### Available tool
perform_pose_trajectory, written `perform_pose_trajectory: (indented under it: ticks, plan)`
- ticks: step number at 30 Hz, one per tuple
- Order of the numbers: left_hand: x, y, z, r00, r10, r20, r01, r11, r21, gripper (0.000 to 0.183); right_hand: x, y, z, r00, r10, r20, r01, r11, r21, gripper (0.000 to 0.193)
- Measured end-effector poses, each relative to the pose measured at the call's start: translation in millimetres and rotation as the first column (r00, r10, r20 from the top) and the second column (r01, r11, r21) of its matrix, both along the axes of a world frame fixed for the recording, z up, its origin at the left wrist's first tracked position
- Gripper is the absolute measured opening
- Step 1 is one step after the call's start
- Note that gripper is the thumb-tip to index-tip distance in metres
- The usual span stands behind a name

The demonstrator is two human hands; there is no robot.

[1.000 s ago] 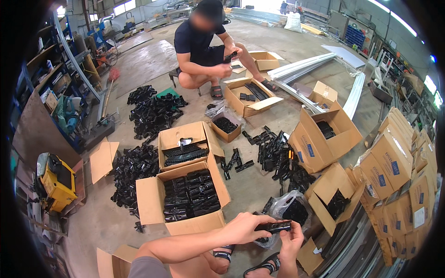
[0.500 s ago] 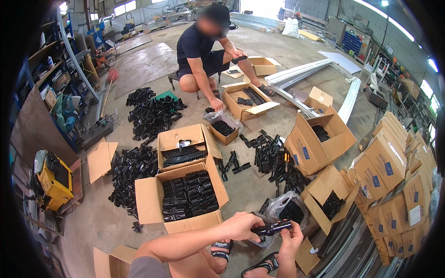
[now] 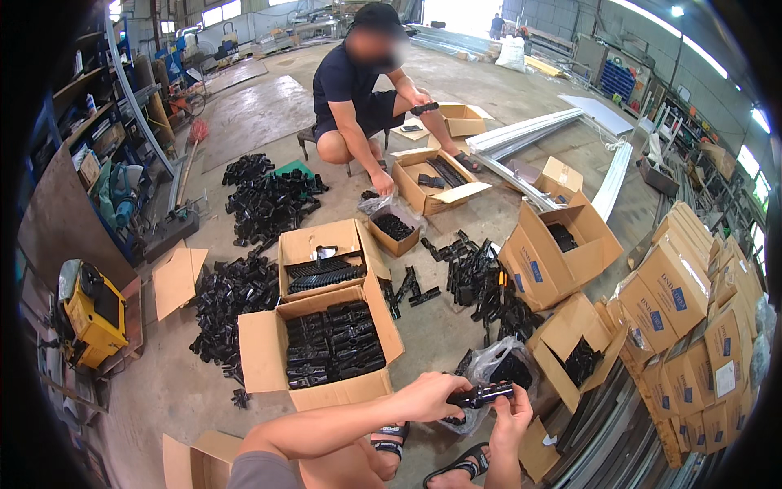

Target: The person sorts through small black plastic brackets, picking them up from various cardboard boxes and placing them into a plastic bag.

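Note:
Between both of my hands is a glossy black tubular fitting [image 3: 484, 396], lying nearly level above the floor. My left hand [image 3: 433, 397] grips its left end, fingers curled round it. At the other end, my right hand [image 3: 511, 417] pinches it between thumb and fingers. Just behind the fitting sits a clear plastic bag [image 3: 507, 363] with small black parts inside. An open carton [image 3: 262, 352] packed with rows of black fittings stands to the left of my hands. On the right is another open carton [image 3: 562, 379] with some black pieces in it.
A co-worker [image 3: 346, 90] sits opposite, holding a black piece, one hand near a small box [image 3: 394, 247] of parts. Heaps of black fittings [image 3: 232, 314] lie at left and mid-floor [image 3: 481, 281]. Stacked sealed cartons [image 3: 664, 297] and long metal bars [image 3: 607, 440] line the right.
Both hands keep hold of the fitting, which sits very slightly higher in view. The co-worker's pose is nearly the same.

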State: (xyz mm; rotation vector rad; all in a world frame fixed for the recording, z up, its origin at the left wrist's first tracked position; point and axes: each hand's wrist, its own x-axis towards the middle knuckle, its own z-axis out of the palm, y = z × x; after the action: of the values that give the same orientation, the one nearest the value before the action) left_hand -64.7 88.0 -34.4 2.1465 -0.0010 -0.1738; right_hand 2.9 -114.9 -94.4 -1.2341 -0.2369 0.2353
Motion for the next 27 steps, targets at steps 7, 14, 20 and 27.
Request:
perform_pose_trajectory:
  ticks: [7, 14, 20, 27]
  plan:
    - [-1, 11, -5, 0.997, 0.036, 0.069, -0.039, 0.999, 0.037, 0.045, 4, 6, -4, 0.999, 0.041, 0.030, -0.034, 0.981, -0.191, 0.045]
    - [-1, 28, 16, 0.974, 0.173, -0.147, -0.163, 0.983, 0.082, 0.046, 101, -54, -86, 0.893, -0.429, -0.136, 0.358, 0.860, -0.365, 0.031]
    - [3, 35, 5, 0.963, 0.170, -0.211, -0.165, 0.985, 0.042, 0.044, 145, -95, -189, 0.985, -0.174, -0.023, 0.061, 0.461, -0.885, 0.022]
    - [9, 33, 0, 0.951, 0.115, -0.286, -0.123, 0.992, -0.011, 0.044, 175, -60, -218, 0.984, 0.103, 0.148, 0.128, 0.179, -0.976, 0.020]
